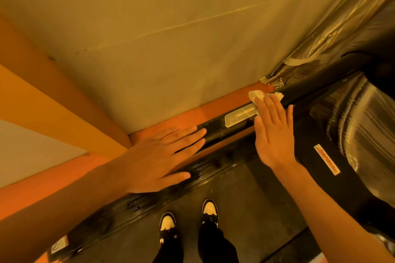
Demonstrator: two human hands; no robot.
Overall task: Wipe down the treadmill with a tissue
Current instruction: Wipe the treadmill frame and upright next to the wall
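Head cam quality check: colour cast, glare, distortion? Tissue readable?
Head view: heavy amber cast throughout; wide-angle stretch toward the frame edges; streaky glare on the plastic wrap at right; tissue under the right hand stands out as the palest patch; no obvious blur.

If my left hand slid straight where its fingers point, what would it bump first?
Probably the right hand pressing the tissue, after sliding over the flat label on the black rail.
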